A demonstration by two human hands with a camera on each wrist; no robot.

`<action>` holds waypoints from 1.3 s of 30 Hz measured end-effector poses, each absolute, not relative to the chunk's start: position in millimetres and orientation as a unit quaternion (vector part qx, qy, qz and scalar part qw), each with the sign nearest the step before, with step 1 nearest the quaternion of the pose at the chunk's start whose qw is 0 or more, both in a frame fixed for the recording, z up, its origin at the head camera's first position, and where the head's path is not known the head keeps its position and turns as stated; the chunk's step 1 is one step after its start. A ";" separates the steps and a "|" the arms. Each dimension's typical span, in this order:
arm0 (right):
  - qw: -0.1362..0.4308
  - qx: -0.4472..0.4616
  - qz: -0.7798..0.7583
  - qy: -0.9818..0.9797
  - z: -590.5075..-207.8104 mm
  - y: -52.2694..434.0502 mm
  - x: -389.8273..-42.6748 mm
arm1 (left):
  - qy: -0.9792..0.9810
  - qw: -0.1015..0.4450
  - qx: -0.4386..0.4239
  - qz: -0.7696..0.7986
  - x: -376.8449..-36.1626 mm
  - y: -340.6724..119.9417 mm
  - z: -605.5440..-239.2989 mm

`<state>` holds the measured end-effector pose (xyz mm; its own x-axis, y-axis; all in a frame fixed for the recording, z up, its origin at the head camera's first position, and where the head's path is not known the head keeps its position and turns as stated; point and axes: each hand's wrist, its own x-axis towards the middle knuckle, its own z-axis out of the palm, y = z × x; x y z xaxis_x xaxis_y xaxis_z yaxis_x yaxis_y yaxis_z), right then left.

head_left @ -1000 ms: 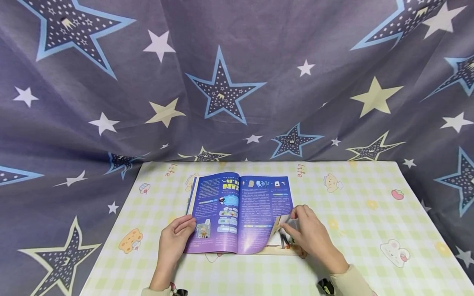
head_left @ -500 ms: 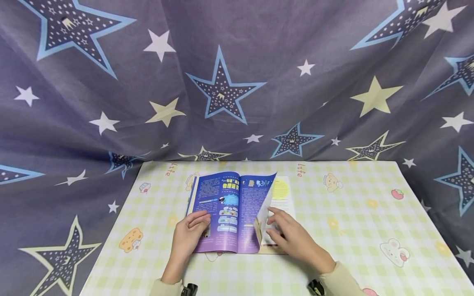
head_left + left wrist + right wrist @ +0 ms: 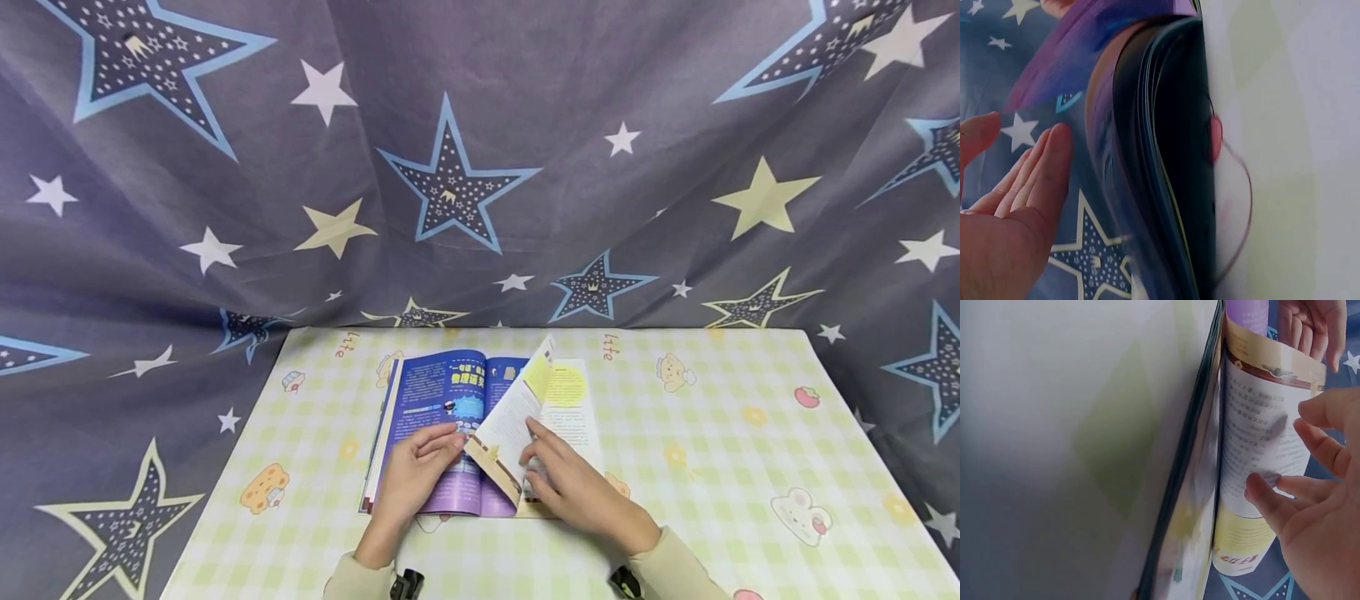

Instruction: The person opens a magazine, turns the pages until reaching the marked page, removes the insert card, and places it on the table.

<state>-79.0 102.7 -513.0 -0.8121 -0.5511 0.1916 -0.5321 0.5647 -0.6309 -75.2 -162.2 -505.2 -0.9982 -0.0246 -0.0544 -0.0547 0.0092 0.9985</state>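
A magazine [image 3: 431, 387] lies spread on the table, its left page blue and purple with yellow headings. One leaf [image 3: 504, 425] stands raised and curled over toward the left, showing its white back with a yellow patch and a tan strip. My right hand [image 3: 581, 492] touches this leaf from the right with loosely bent, spread fingers; in the right wrist view the leaf [image 3: 1266, 425] bends away beside the fingertips. Over the left page is my left hand [image 3: 416, 475], fingertips close to the leaf's lower corner. The left wrist view shows its fingers [image 3: 1054, 150] straight, thumb apart.
A checked green and white cloth [image 3: 720, 517] with cartoon prints covers the table. Behind it hangs a dark star-patterned curtain [image 3: 570, 208]. Each wrist carries a small black device, such as the one at the right cuff [image 3: 625, 582].
The leaf has swung from the right side over toward the left, uncovering a white page with a yellow circle. My right hand has moved left with it; my left hand has slid right, toward the leaf.
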 end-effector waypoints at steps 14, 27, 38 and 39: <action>0.012 -0.309 -0.327 0.893 -515.9 97.4 -76.6 | 0.703 0.029 -0.039 0.710 -73.6 -157.4 -503.0; 0.033 -0.337 -0.272 0.901 -516.6 102.7 -75.7 | 0.752 -0.022 -0.098 0.652 -71.1 -192.6 -502.1; 0.117 -0.366 -0.204 0.900 -517.7 106.3 -75.9 | 0.750 -0.036 -0.155 0.642 -61.4 -223.3 -503.0; 0.119 -0.365 -0.200 0.901 -517.6 106.1 -76.1 | 0.746 -0.037 -0.161 0.645 -60.6 -225.4 -503.0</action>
<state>-76.1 106.1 -517.6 -0.7050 -0.7060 -0.0681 -0.6108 0.6531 -0.4476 -60.6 -225.4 -503.0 -0.9455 -0.2880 -0.1519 -0.1923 0.1172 0.9743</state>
